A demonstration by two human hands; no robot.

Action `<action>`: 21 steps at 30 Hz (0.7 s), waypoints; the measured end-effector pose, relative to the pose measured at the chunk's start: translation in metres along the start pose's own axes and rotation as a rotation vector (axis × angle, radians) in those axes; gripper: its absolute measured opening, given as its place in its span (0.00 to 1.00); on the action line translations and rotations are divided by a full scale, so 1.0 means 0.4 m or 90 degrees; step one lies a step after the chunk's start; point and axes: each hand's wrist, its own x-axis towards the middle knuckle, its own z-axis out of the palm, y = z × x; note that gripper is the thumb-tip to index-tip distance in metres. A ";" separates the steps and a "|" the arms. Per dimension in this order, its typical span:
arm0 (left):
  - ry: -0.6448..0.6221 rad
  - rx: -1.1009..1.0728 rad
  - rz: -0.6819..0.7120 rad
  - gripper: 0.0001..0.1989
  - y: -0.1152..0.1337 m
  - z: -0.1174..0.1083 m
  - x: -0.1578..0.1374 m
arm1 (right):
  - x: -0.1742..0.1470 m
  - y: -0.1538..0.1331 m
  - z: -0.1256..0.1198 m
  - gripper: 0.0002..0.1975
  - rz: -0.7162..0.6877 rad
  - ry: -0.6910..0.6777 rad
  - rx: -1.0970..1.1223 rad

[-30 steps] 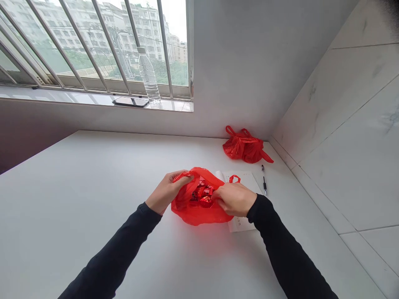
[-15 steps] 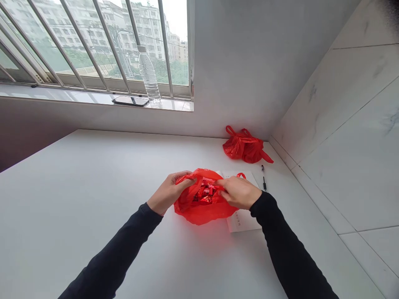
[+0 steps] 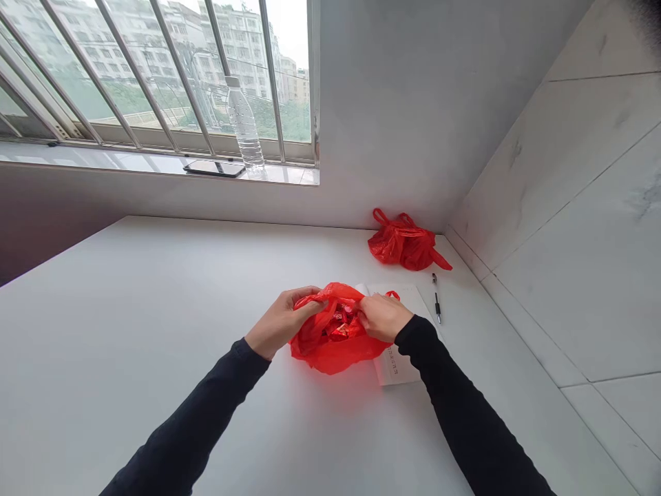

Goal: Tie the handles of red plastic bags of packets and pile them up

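Hands (image 3: 281,319) grip red bag (image 3: 335,357) at both sides; forearms (image 3: 206,406) converge.

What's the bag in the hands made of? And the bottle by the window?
The bag looks like thin, shiny plastic: it wrinkles, and red light glows through onto the table. The bottle looks clear and glossy, probably plastic, being see-through and ribbed; glass isn't ruled out.
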 end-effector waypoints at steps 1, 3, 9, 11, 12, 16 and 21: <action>-0.004 0.001 0.001 0.12 -0.001 0.001 0.000 | 0.002 0.000 0.001 0.15 0.001 -0.004 -0.001; -0.008 0.004 0.003 0.12 -0.003 0.002 0.001 | 0.003 -0.001 0.003 0.16 -0.003 -0.007 0.000; 0.005 0.021 0.004 0.12 -0.007 -0.001 0.003 | 0.014 -0.006 0.012 0.18 0.008 0.003 0.003; 0.003 0.021 0.005 0.13 -0.008 -0.001 0.004 | 0.020 -0.006 0.016 0.19 0.012 0.011 0.002; 0.002 0.019 0.004 0.13 -0.008 -0.001 0.004 | 0.023 -0.006 0.018 0.19 0.012 0.014 0.002; 0.000 0.007 0.005 0.10 -0.011 -0.002 0.002 | 0.015 -0.003 0.015 0.18 0.005 0.016 0.003; 0.001 0.006 0.007 0.09 -0.013 -0.003 0.003 | -0.016 -0.006 -0.003 0.18 -0.014 0.025 -0.004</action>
